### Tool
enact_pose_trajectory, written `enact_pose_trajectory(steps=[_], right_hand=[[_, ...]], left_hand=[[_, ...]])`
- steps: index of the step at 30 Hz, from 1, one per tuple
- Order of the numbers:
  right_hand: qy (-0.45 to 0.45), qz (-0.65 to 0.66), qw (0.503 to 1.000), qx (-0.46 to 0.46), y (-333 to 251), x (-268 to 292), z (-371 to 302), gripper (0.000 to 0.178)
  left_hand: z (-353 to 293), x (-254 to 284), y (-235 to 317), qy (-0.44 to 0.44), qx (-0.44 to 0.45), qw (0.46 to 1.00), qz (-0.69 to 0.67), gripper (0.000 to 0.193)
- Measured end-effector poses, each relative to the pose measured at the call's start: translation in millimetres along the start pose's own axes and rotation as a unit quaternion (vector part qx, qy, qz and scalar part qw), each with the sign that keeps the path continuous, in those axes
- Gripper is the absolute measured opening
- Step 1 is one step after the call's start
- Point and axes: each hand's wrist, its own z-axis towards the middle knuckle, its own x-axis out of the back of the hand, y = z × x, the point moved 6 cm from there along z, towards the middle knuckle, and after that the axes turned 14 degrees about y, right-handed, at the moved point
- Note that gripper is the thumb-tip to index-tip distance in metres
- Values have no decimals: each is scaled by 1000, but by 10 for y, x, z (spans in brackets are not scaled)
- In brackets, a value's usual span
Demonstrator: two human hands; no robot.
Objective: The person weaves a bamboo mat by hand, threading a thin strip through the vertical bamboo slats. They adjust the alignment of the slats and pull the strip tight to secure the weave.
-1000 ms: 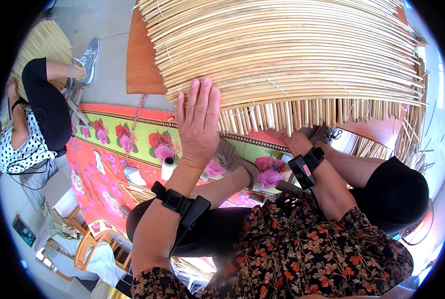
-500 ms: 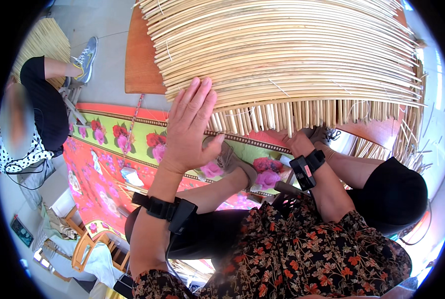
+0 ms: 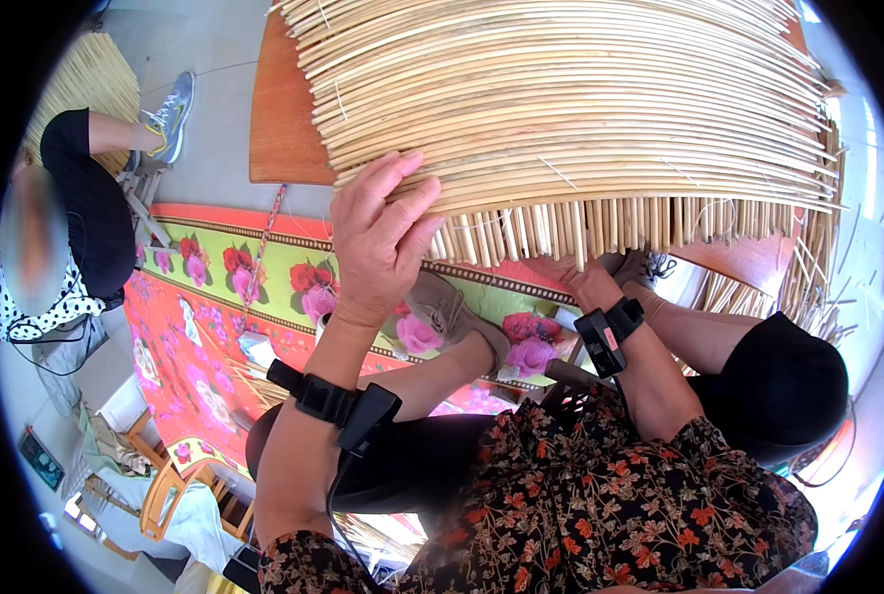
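A mat of pale reed stalks (image 3: 571, 109), tied with white thread, lies across the top of the view. Under its near edge, the ends of a crosswise layer of stalks (image 3: 531, 233) stick out toward me. At the near left corner, my left hand (image 3: 382, 238) is closed on the mat's edge, its bent fingers on top and its thumb lower down by the stalk ends. My right hand (image 3: 590, 282) reaches under the hanging stalk ends; its fingers are hidden there. A black band with a device sits on each of my forearms.
A reddish-brown board (image 3: 288, 109) lies beneath the mat. Flowered red and green cloth (image 3: 194, 346) covers the floor under my feet. At the left sits another person (image 3: 85, 198) beside a second reed mat (image 3: 85, 84). Loose stalks (image 3: 813, 267) lie at the right.
My left hand has gone from lying flat with fingers stretched over the mat's corner to bent fingers closed on its edge. The mat's left side has shifted slightly right. My right hand stays put.
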Motion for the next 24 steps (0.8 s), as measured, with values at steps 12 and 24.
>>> enact_pose_trajectory(steps=[12,24], right_hand=[[-2,17,1000,-1,-19,-19,35,15],[-9,32,999,1,-34,-31,95,18]], left_hand=[[7,16,7,-5,-6,1000,11,30],[-26,12,-1,4,-1,1000,4,31]])
